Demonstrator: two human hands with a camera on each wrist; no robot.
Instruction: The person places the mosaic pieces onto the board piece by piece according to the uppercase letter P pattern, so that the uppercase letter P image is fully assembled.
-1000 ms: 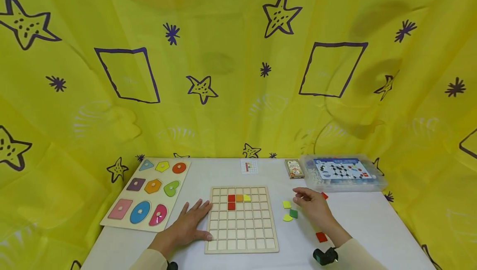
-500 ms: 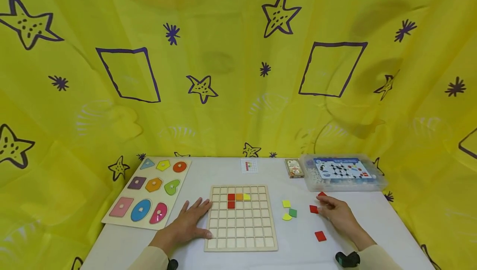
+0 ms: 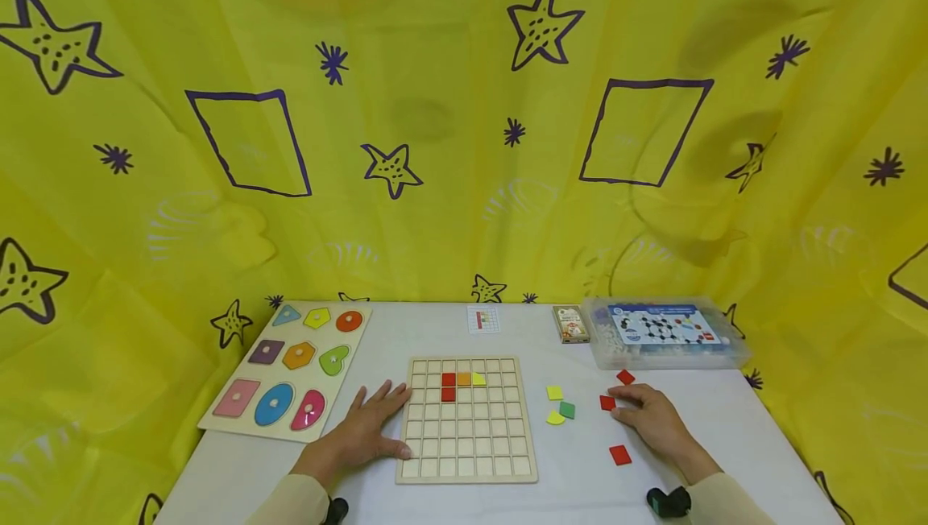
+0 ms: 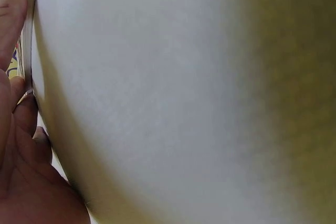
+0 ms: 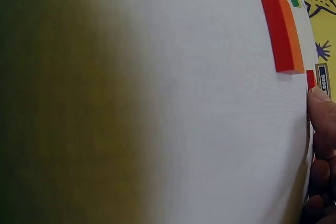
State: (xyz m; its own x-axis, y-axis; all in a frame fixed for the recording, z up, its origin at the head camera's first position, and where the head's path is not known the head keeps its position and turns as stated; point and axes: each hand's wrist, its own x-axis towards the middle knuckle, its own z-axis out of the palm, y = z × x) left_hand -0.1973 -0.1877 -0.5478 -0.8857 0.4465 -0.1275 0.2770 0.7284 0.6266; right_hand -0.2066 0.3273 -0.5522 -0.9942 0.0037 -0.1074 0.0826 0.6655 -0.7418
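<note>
Since a second ago the right hand [image 3: 655, 426] has moved right, from near the green tile [image 3: 567, 410] to a red tile [image 3: 606, 403] lying right of the board [image 3: 466, 428]. Thumb and forefinger sit slightly parted at its edge; I cannot tell whether they pinch it. Two other red tiles [image 3: 619, 455] lie near. The left hand [image 3: 366, 427], fingers spread, rests along the board's left edge. Behind the board lies a card [image 3: 483, 320].
</note>
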